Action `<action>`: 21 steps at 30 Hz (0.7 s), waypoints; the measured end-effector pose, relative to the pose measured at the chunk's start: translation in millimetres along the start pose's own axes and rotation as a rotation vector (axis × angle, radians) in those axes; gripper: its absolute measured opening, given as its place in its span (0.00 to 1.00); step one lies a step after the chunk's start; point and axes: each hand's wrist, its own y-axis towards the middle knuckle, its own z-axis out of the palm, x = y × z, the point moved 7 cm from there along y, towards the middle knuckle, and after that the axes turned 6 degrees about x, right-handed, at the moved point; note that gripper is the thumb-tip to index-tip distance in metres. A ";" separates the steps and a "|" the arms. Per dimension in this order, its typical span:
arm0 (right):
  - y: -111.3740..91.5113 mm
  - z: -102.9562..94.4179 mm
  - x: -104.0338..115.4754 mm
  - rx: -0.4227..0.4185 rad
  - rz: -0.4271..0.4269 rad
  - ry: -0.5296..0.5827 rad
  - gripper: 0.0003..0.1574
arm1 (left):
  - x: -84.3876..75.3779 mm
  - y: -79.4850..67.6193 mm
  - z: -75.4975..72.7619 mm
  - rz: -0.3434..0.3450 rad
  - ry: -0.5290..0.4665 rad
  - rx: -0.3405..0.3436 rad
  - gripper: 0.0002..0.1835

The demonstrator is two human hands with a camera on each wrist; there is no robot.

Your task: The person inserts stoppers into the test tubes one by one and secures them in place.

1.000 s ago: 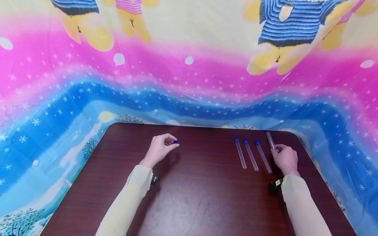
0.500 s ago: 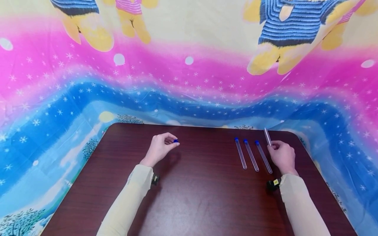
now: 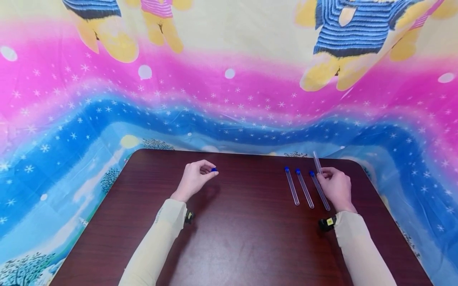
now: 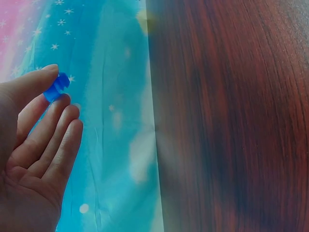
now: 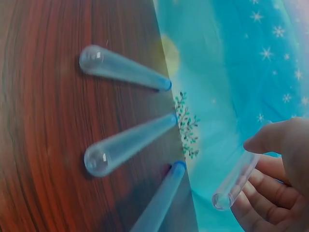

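Note:
Between thumb and fingertips, my left hand (image 3: 195, 177) pinches a small blue cap (image 4: 57, 87) above the table's far left half. My right hand (image 3: 337, 186) grips a clear test tube (image 3: 317, 162) without a cap, its upper end pointing up and away; the rounded lower end shows in the right wrist view. Left of that hand lie three capped test tubes in a row: a left one (image 3: 292, 187), a middle one (image 3: 305, 190) and a right one (image 3: 319, 190). Their blue caps point to the far edge. The right hand is close above the right one.
The dark brown wooden table (image 3: 243, 238) has rounded far corners. Behind it hangs a printed cloth (image 3: 229, 107) in pink, blue and cream, close to the table's far edge.
My right hand has moved left and up with the uncapped test tube, which now stands nearer the row. The left hand with the cap has barely moved.

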 end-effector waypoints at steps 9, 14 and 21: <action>-2.5 11.4 16.7 0.013 -0.028 0.078 0.16 | -3.2 2.8 -0.4 0.021 -0.010 -0.022 0.12; -4.3 17.4 28.7 0.024 -0.037 0.099 0.16 | -6.2 5.0 -0.1 0.038 -0.020 -0.035 0.11; -8.2 24.0 45.6 0.023 -0.084 0.148 0.15 | -11.2 8.0 -0.1 0.050 -0.025 -0.043 0.10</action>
